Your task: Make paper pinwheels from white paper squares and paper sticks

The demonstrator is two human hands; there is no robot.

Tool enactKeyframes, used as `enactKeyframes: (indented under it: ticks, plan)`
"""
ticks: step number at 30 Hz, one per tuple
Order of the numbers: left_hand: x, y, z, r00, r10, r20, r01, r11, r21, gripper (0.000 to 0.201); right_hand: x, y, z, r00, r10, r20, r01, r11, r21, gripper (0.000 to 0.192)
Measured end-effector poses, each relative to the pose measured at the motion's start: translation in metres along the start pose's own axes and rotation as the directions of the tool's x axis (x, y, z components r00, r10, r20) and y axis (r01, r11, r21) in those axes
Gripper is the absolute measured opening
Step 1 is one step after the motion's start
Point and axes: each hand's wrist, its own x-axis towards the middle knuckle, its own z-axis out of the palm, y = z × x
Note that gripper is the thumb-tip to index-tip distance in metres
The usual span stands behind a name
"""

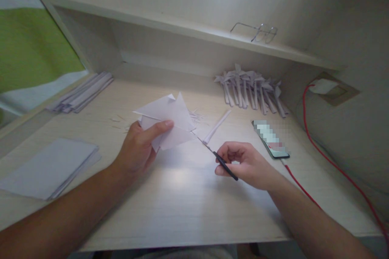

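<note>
From where I stand, the left hand [142, 139] has its fingers closed on a folded piece of plain white paper [179, 115], thumb pressed flat across its face and the other fingers tucked behind. The paper is held up over the middle of the pale wood-grain worktop [170, 218]. It looks crisp and matte, many-cornered, with a point standing up at the top, another jutting left, a crease or slit running in towards the thumb, and layers peeking out below. The right hand [244, 164] has its fingers curled around a slim pair of black-handled scissors [221, 161], whose tips meet the paper's right edge; I cannot tell whether they bite into it. Just beside the blades lies a thin white paper stick [217, 126], and small pale paper scraps [198, 117] are scattered behind the paper. Farther back stands a cluster of white star-topped paper stems [244, 89].
</note>
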Motion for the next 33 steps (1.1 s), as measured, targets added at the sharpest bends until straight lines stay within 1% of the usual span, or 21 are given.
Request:
enactKeyframes:
  ticks: [4,8,12,17,20,23,27,28,30,32,33]
  plan:
    - [-0.001,-0.002,0.0,1.0,-0.01,0.016,0.01,1.0,0.015,0.023,0.0,0.001,0.001,1.0,-0.009,-0.007,0.009,1.0,0.009,0.033]
    - [0.0,-0.003,0.0,0.999,0.017,0.032,-0.016,1.0,-0.017,0.023,0.0,0.001,0.002,1.0,0.0,-0.012,0.001,1.0,0.028,0.033]
    - [0.0,-0.002,0.001,1.0,0.006,0.03,-0.005,1.0,-0.012,0.024,0.001,0.0,0.002,1.0,0.018,-0.012,-0.017,0.999,0.049,0.033]
    - [-0.001,0.0,0.002,1.0,-0.001,0.014,0.001,1.0,0.009,0.029,0.001,0.0,0.003,0.999,0.039,-0.016,-0.038,0.997,0.067,0.034]
    - [-0.002,0.0,0.002,1.0,-0.005,0.014,0.005,1.0,0.023,0.026,0.001,0.001,0.004,0.999,0.044,-0.027,-0.042,0.997,0.062,0.035]
    - [-0.002,0.0,0.002,1.0,0.01,0.008,-0.011,1.0,0.018,0.026,0.0,0.004,0.002,0.998,0.061,-0.022,-0.06,0.998,0.027,0.035]
    - [0.001,-0.004,-0.003,0.999,0.035,-0.004,-0.035,0.999,0.037,0.029,0.003,0.008,-0.009,0.996,0.09,0.011,-0.089,0.993,-0.081,0.037]
    - [0.002,-0.005,-0.005,0.999,0.035,-0.011,-0.034,0.997,0.065,0.03,0.005,0.009,-0.013,0.996,0.09,-0.005,-0.09,0.992,-0.085,0.038]
    - [0.003,-0.009,-0.009,1.0,-0.004,0.011,0.002,0.986,0.168,0.031,0.008,0.01,-0.018,0.993,0.037,-0.109,-0.041,0.999,-0.034,0.039]
    - [0.003,-0.012,-0.012,0.986,-0.131,0.101,0.091,0.94,0.329,0.03,0.01,0.01,-0.019,0.964,-0.071,-0.257,0.085,0.995,0.045,0.037]
    - [0.001,-0.013,-0.012,0.964,-0.213,0.16,0.131,0.901,0.414,0.029,0.01,0.01,-0.019,0.942,-0.126,-0.311,0.158,0.985,0.077,0.035]
